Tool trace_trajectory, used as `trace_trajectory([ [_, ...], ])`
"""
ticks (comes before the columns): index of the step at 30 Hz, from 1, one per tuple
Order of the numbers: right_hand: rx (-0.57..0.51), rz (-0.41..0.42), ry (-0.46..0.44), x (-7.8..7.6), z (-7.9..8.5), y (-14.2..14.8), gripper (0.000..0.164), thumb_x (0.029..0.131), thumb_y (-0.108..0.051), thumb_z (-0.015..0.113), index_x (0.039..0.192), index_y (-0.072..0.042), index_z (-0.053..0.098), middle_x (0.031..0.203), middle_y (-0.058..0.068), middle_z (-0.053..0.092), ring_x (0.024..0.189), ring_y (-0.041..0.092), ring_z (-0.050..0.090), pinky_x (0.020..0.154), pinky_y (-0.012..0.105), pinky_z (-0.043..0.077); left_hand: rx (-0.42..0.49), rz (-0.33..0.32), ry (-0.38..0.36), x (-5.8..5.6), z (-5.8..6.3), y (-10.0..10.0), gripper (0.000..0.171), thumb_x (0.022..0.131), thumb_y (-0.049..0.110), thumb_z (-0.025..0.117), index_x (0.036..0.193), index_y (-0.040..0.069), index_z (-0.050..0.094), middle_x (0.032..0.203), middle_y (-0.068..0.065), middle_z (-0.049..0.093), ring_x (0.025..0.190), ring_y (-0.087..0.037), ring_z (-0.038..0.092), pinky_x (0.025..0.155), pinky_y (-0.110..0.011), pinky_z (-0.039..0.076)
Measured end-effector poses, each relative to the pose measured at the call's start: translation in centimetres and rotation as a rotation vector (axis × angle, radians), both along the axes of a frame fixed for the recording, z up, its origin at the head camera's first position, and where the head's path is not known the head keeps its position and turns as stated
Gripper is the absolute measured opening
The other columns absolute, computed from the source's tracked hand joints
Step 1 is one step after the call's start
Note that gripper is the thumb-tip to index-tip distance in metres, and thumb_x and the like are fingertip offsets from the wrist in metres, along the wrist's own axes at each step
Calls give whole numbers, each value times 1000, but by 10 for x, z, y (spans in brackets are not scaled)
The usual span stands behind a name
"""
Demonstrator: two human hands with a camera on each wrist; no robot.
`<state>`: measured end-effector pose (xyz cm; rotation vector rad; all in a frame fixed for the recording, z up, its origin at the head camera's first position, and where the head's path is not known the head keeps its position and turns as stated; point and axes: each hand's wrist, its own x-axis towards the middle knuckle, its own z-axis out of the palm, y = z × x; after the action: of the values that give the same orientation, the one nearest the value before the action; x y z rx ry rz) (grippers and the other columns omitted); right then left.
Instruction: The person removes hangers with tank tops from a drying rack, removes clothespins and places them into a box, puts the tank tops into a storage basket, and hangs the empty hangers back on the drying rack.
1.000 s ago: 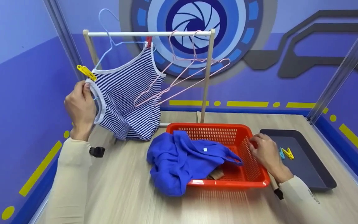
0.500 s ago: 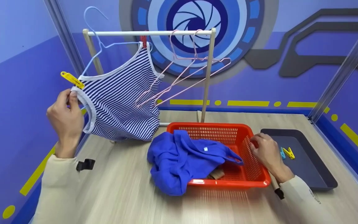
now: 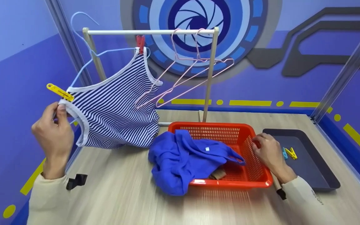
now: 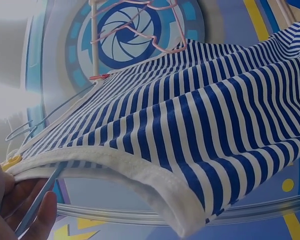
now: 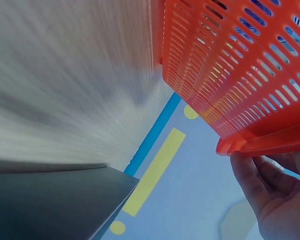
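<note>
My left hand (image 3: 53, 136) pinches the white-edged strap of a navy-and-white striped tank top (image 3: 114, 112), at the arm of a light blue hanger (image 3: 91, 52). A yellow clothespin (image 3: 60, 92) clips that strap just above the fingers; a red clothespin (image 3: 140, 44) clips the other one. In the left wrist view the hanger arm passes between the fingers. The hanger's hook is free of the rail, left of the rack. My right hand (image 3: 270, 153) grips the right rim of a red plastic basket (image 3: 230, 183); in the right wrist view its fingers (image 5: 247, 177) touch the rim.
A rack (image 3: 114, 32) stands behind, two pink hangers (image 3: 186, 59) on its rail. Blue cloth (image 3: 183, 162) fills the basket's left side and drapes over its edge. A dark tray (image 3: 311, 165) at right holds a yellow clothespin (image 3: 291, 153) and a blue one (image 3: 285, 153).
My left hand has moved left and down, drawing the striped top and its hanger along, stretched wider and away from the rack. The right hand and basket stay put.
</note>
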<state>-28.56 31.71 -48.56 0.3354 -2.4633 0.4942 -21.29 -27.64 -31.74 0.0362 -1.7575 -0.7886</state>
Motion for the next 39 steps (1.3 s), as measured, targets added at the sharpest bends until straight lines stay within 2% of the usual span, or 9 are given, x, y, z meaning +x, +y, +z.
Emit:
trace_trajectory([
  [15,10,-9,15,1,-1,-1,13,81,-7,73,89,3,72,93,20,69,82,35,67,72,53,58,6,-55,25,45,-9,3,25,97,12,61,100,-12,70,80,-28,70,69,24,52,68,0,40],
  [18,7,-7,18,1,-1,-1,13,81,-7,73,89,3,72,93,20,69,82,35,67,73,54,58,7,-62,31,54,-10,4,24,95,11,63,100,-12,70,77,-2,73,69,24,53,69,0,41],
  [21,6,-5,22,0,-1,-1,13,80,-7,73,89,3,72,93,20,69,82,35,67,73,53,58,10,-67,31,64,-11,6,24,94,10,65,99,-13,70,84,28,64,70,23,55,70,0,42],
  [23,3,-3,19,0,0,-1,13,80,-6,74,89,3,72,92,20,69,82,35,67,73,53,58,17,-75,26,71,-12,7,24,94,9,65,99,-14,70,88,37,59,71,23,55,70,1,43],
  [29,-13,-19,-42,2,1,-3,14,82,-6,73,93,4,72,95,21,69,84,36,66,76,54,57,45,-94,2,89,-15,9,26,93,10,66,98,-16,69,90,34,61,70,20,58,67,1,44],
  [33,-18,-20,-41,2,2,-2,15,82,-6,74,93,4,72,96,21,69,84,36,66,76,55,57,36,-99,-6,96,-18,9,25,93,9,67,98,-16,69,89,30,64,72,21,59,70,1,45],
  [35,-18,-14,-31,1,1,-2,15,82,-6,75,93,4,72,95,21,69,84,36,66,75,55,57,16,-102,-13,98,-19,9,24,92,8,67,98,-15,69,86,12,73,74,21,58,72,1,45],
  [36,-17,-11,-24,1,1,-1,14,82,-6,74,92,3,72,95,21,69,84,36,66,76,55,57,6,-100,-14,100,-19,9,23,92,7,67,99,-15,70,85,11,73,74,22,58,73,0,45],
  [39,-10,-1,-5,0,1,-1,13,81,-6,74,91,3,73,94,20,69,84,35,66,76,54,57,-25,-95,-18,105,-19,8,20,92,4,67,99,-15,69,82,-10,74,75,23,58,74,0,44],
])
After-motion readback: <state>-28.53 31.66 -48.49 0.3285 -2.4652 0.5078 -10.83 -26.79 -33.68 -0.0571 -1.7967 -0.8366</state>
